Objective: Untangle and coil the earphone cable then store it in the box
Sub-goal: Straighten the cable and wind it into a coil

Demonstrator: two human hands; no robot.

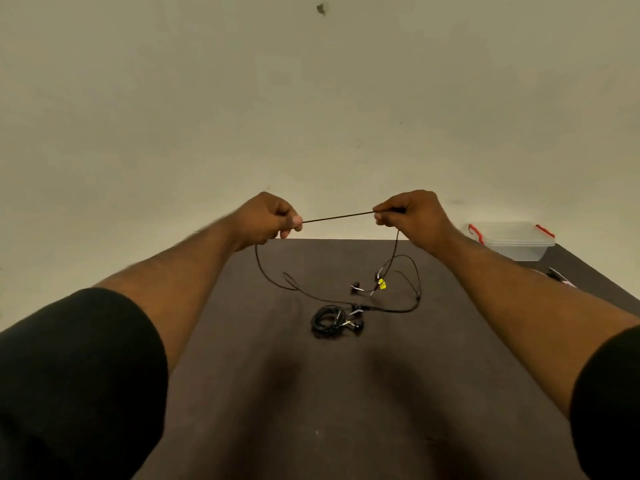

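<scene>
A dark brown table (263, 393) runs away from the viewer to a pale wall (311, 98). Both arms reach forward over it, bare below black sleeves (76, 375), and the hands are raised above the table's far edge, level with each other and apart.

The left hand (268, 218) is curled into a loose fist, its thumb and fingers pinching the cable (337, 216). The right hand (408, 213) is curled the same way, knuckles up, pinching the cable between thumb and forefinger. Between the two hands a short run of cable is pulled straight and taut.

From each hand the cable drops to the table, where its loops sprawl near the middle of the far half, with an earbud (355, 285) and a small yellow tag (382, 284) among them. Just nearer the viewer lies a second, black cable (327, 322) already in a tight coil.

A clear box (516, 242) with red latches sits at the far right corner, well apart from the cables.
</scene>
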